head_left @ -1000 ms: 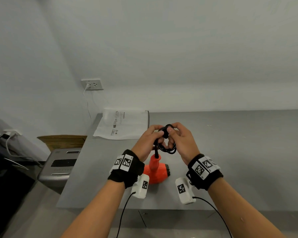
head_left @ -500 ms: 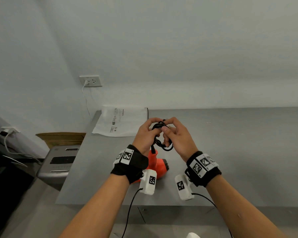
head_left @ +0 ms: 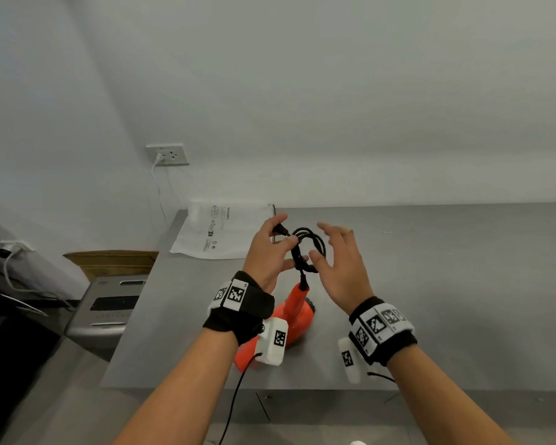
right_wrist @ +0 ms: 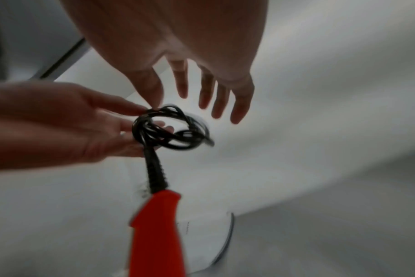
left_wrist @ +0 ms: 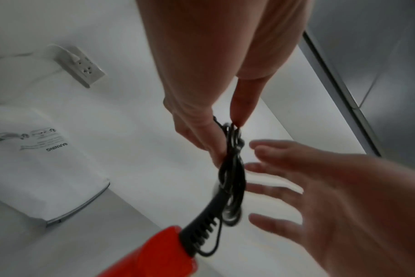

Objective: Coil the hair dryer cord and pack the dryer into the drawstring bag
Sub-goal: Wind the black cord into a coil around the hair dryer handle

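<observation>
1. The drawstring bag (head_left: 225, 232) is lying flat at the table's (head_left: 463, 284) far left corner.
2. The left hand (head_left: 270, 252) is pinching the coiled cord (head_left: 308, 248) above the red dryer (head_left: 289, 316); coiling looks nearly finished.
3. The right hand (head_left: 337, 261) is hovering beside the coil, fingers spread, holding nothing; bagging the dryer likely comes next.

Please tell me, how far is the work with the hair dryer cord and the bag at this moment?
Done: the black cord is wound into a small coil. In hand: the left hand pinches that coil above the table, while the right hand is open beside it, fingers spread. Left: the orange hair dryer lies on the table, outside the white drawstring bag, which lies flat behind it.
</observation>
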Available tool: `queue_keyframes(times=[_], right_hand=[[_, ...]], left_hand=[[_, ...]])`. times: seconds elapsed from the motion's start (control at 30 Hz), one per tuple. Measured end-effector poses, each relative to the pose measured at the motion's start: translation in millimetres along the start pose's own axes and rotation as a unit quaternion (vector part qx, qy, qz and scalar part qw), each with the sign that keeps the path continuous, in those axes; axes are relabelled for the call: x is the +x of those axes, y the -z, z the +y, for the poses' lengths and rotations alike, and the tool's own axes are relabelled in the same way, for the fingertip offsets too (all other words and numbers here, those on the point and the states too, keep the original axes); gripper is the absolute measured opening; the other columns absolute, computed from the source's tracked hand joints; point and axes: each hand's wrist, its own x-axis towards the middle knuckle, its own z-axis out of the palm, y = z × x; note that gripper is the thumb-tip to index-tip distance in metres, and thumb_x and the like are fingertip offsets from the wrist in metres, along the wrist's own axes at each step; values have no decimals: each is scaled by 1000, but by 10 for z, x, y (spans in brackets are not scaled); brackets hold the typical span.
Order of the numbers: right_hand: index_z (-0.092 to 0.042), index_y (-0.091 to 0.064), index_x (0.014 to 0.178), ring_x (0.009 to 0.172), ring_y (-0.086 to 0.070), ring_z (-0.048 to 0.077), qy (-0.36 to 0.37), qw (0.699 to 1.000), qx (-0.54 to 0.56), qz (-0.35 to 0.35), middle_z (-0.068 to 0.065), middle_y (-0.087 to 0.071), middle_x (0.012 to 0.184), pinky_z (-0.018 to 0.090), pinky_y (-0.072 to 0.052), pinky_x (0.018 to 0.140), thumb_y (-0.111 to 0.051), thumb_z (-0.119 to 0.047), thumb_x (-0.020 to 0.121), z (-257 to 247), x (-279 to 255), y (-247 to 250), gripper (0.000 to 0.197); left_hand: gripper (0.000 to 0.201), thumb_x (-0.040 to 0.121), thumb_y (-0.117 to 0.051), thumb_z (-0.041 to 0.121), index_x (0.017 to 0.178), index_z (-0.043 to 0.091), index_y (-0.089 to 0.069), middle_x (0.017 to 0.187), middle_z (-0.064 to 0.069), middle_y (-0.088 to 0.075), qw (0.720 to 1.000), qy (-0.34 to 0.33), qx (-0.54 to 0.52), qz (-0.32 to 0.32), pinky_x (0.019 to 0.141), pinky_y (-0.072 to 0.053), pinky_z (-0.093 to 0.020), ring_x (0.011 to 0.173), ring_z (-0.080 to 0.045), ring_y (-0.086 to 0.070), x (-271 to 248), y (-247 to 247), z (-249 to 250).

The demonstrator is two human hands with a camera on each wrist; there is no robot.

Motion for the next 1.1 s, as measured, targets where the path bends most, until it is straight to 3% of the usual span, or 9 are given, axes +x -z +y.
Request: queue_keyframes(times=[0.07,0.17,0.33,0.43,0.53,0.7,0.77,0.9,1.1], right_hand=[[-29,-41,147,129,-46,16,91,992,-49,-68,-1,-39,144,31,-44,103,-65,-36,89,-5,-77,0,63],[-40,-17,154,128,-49,20,72,976,-104,-177,-3,-31,150,39,-53,97,-71,-34,82,30,-141,-77,90],[-51,-8,152,91,-64,19,14,983,-61,-171,3,-64,109,37,-55,82,-59,-9,91,116,-134,-171,90],[-46,-16,151,67,-63,14,-19,987,-47,-154,1,-64,79,34,-56,66,-55,-4,92,172,-108,-160,82],[-44,-28,146,59,-66,19,-63,989,-24,-128,5,-64,71,37,-60,59,-50,-3,89,276,-94,-153,74],[-41,-44,137,59,-72,27,-181,978,50,-86,10,-64,91,34,-62,51,-51,3,89,510,-107,-44,66],[-41,-47,135,68,-74,31,-236,964,96,-72,9,-61,101,41,-63,53,-52,6,87,635,-113,19,67],[-45,-53,129,78,-70,31,-303,935,181,-37,14,-56,103,48,-63,59,-53,10,88,884,-156,47,69],[-38,-48,129,85,-68,39,-373,886,276,4,25,-53,113,55,-62,65,-51,12,93,1209,-413,0,62]], left_hand=[[52,92,-61,-5,139,16,-52,128,-16,-48,1000,4,-4,-11,75,-63,-47,102,-30,-69,6,15,-20],[55,90,-62,-8,139,13,-51,138,-24,-48,999,21,-36,-14,81,-62,-47,108,-35,-70,30,52,-66],[51,91,-59,-10,136,12,-55,134,-25,-49,997,27,-62,-28,93,-58,-51,112,-36,-68,52,88,-146],[49,92,-58,-9,136,14,-56,130,-15,-55,998,8,-34,-43,97,-57,-47,113,-30,-69,15,96,-165],[60,94,-54,-4,144,28,-48,137,-1,-55,994,-17,88,-66,98,-56,-43,121,-19,-64,-28,121,-264],[73,93,-47,-1,152,40,-31,144,-2,-51,903,-18,419,-88,97,-51,-31,117,-19,-60,-45,522,-591],[66,95,-58,18,153,34,-32,147,-9,-51,851,43,509,-119,106,-47,-38,120,-26,-59,-76,715,-747],[93,83,-72,45,157,26,-20,145,-17,-48,756,119,613,-198,108,-43,-39,128,-33,-54,-179,854,-1089],[106,86,-71,32,159,22,6,142,-21,-46,771,124,612,-127,106,-45,-43,124,-37,-56,-190,886,-1533]])
